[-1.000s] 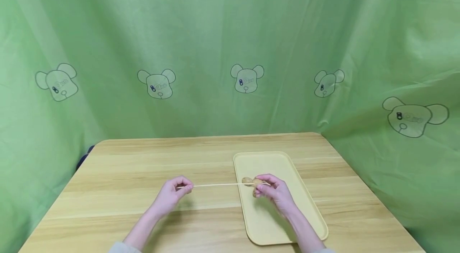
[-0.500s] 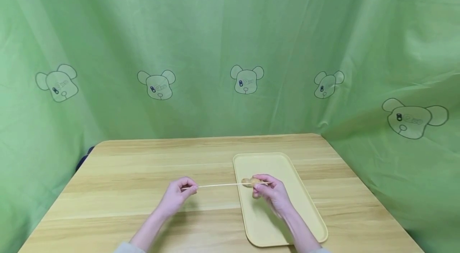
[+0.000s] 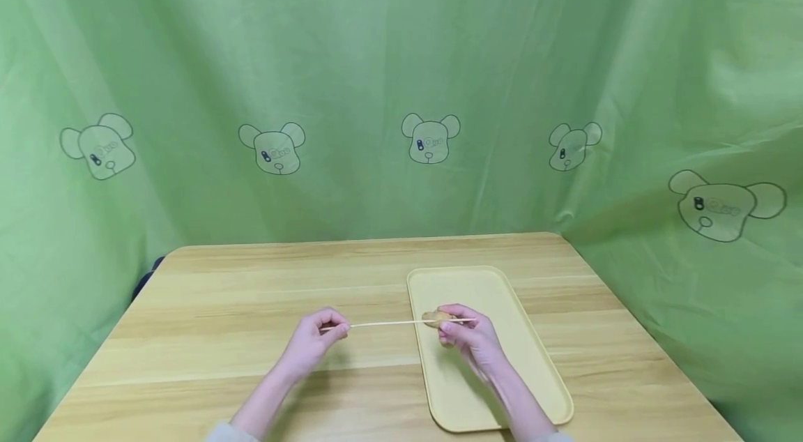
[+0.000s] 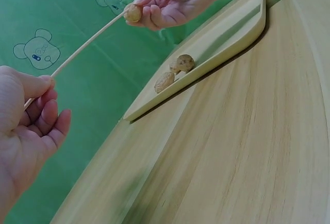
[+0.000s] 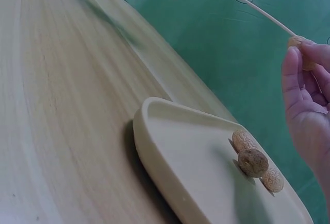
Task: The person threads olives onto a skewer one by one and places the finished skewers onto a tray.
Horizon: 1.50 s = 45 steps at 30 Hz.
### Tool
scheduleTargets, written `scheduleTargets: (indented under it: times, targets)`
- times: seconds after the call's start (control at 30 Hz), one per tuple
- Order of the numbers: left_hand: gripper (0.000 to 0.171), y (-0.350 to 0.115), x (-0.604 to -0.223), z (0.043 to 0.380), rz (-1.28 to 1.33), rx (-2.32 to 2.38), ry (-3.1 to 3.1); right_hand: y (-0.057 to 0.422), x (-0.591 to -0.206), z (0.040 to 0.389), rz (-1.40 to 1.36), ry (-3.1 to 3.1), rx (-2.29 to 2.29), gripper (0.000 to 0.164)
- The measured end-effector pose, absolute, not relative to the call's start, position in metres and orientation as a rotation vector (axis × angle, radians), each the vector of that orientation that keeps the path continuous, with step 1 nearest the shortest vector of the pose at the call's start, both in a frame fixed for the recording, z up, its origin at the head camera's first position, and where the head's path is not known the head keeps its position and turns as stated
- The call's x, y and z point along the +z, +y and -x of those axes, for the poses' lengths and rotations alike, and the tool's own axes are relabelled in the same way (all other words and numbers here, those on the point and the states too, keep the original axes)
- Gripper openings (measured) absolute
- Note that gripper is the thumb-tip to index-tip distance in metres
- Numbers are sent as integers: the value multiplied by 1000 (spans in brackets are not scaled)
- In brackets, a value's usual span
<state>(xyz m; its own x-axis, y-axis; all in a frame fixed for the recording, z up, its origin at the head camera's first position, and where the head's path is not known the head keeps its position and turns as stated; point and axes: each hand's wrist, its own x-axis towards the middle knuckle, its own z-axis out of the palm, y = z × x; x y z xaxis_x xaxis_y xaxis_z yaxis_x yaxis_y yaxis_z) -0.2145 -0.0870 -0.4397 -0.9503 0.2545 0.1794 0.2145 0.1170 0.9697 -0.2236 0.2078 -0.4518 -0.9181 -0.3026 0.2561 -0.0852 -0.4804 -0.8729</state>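
- Just now the left hand (image 3: 314, 337) has shifted a little toward the right hand (image 3: 473, 339), and the right hand has eased slightly leftward, so less stick (image 4: 86, 46) lies between them than a second ago.
- More of the tip sticks out past the right fingers in the head view, which suggests the stick runs further through the ball (image 4: 133, 13); whether the ball is fully threaded is hard to tell, since the fingers partly cover it.
- Left fingers are clamped on the stick, thumb against forefinger, the others curled loosely beneath; its near end passes behind the thumb.
- Right fingers are pinched around the ball at the far part of the stick, above the tray (image 3: 461, 397).
- Held nearly level in the head view, the stick has a hand near each end, so the left seems to steady it while the right works the ball.
- Three balls (image 5: 252, 163) lie close together near one edge of the tray, apart from the stick.
- Under the tray is the wooden bench (image 3: 219, 309); a green curtain (image 3: 351, 65) hangs behind.
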Motion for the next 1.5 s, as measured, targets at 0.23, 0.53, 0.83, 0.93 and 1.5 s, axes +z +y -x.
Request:
scheduleTargets:
  times: [0.23,0.53,0.83,0.93,1.5]
  targets:
    - [10,-84,-439,214,-479,2010,2325,204,-450,224,587,1504,-2532,33]
    - [10,-81,-435,214,-500,2008,2333,198,-449,224,559,1473,-2549,32]
    - [9,-77,-435,214,-533,2006,2314,193,-452,224,541,1446,-2560,34]
    - [10,-75,-435,214,-527,2010,2313,191,-453,224,553,1438,-2564,34]
    - [9,-68,-439,218,-540,2028,2342,178,-452,227,559,1461,-2540,34]
